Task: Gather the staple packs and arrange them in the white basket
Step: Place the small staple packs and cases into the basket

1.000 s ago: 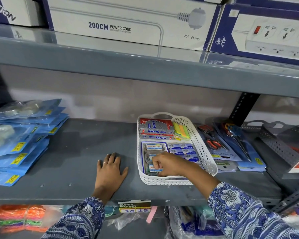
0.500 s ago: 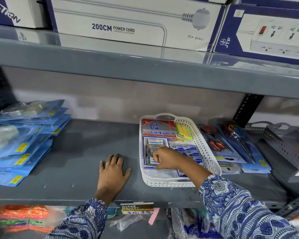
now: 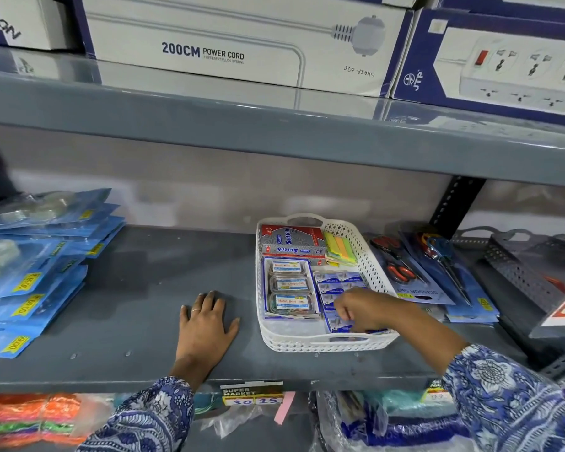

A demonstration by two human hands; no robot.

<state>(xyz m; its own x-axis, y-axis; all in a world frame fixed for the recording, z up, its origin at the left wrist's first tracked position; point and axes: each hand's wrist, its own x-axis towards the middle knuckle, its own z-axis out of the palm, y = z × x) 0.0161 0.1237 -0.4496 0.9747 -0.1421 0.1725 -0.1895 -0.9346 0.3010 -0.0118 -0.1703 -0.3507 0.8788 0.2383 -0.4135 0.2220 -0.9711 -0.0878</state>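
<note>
Head view shows the right hand (image 3: pixel 361 309) pinching blue staple packs (image 3: pixel 338 285) at 4 o'clock inside the white basket (image 3: pixel 369 256) — best nudge them square against the blister card (image 3: pixel 289 288) — while the left hand (image 3: pixel 206 324) lies spread flat on the shelf (image 3: pixel 137 298).

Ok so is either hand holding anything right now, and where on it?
The left hand holds nothing; it lies flat on the shelf. The right hand is down on the blue staple packs in the white basket, but a grip cannot be told.
</note>
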